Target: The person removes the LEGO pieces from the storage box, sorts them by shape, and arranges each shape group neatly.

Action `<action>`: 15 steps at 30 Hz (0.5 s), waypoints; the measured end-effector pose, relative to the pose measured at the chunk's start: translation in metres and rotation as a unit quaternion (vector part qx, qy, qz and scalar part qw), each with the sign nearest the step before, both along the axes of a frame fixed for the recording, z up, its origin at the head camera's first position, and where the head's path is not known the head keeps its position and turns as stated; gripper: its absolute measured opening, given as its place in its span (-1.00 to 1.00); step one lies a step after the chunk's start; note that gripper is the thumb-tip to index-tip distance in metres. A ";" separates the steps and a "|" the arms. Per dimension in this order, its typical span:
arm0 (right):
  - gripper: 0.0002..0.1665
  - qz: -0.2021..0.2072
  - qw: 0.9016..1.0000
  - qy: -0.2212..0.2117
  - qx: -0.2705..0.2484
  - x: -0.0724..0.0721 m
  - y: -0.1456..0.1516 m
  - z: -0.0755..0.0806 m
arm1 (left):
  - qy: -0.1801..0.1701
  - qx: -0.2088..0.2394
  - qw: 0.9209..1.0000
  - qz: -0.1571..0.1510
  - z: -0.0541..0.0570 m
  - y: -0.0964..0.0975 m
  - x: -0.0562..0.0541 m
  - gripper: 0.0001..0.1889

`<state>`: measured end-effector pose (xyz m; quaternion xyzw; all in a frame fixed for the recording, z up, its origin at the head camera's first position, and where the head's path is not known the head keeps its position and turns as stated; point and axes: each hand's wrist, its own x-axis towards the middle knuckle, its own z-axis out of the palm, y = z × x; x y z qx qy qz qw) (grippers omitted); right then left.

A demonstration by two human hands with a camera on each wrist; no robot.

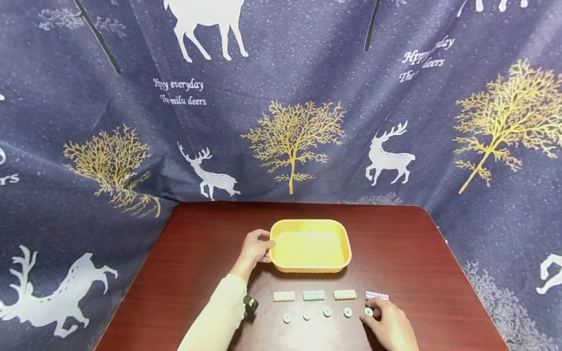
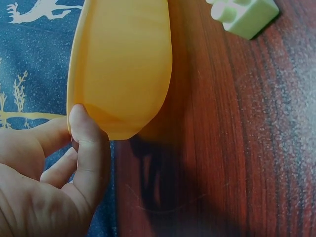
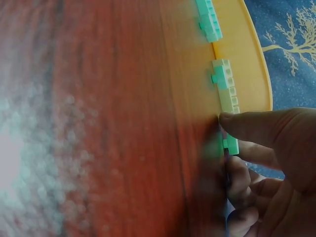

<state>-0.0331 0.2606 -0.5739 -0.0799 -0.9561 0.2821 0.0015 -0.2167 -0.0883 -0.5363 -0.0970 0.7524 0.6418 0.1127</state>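
My left hand [image 1: 256,247] grips the left rim of a yellow plastic basin [image 1: 310,269]. In the left wrist view, the thumb [image 2: 89,136] lies over the inside of the basin wall and the other fingers are behind it. My right hand [image 1: 390,325] is low at the right, its thumb and forefinger on either side of a small round pale-green toy brick [image 1: 369,311], pinching it at the table. Just beyond those fingers lies a lilac toy brick [image 1: 376,296], partly covered by them. In the right wrist view the green brick [image 3: 232,145] shows between thumb and forefinger.
A row of long studded bricks lies in front of the basin: a cream one [image 1: 284,296], a mint one [image 1: 313,295] and another cream one [image 1: 344,294]. Nearer are several round pieces [image 1: 327,312]. A patterned blue cloth [image 1: 281,87] hangs behind the dark red table [image 1: 210,229].
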 end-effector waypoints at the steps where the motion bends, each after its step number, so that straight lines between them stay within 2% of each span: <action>1: -0.64 0.000 1.000 -0.001 0.002 0.000 0.000 0.000 | -0.001 0.000 1.000 0.001 0.000 0.000 0.000 -0.57; 9: -0.57 0.001 1.000 -0.001 0.002 -0.001 -0.001 0.002 | -0.003 -0.007 1.000 0.008 -0.001 -0.001 0.000 -0.57; 15: -0.63 0.000 1.000 0.018 0.001 -0.003 0.000 0.007 | -0.007 -0.015 1.000 0.004 -0.002 -0.002 -0.001 -0.57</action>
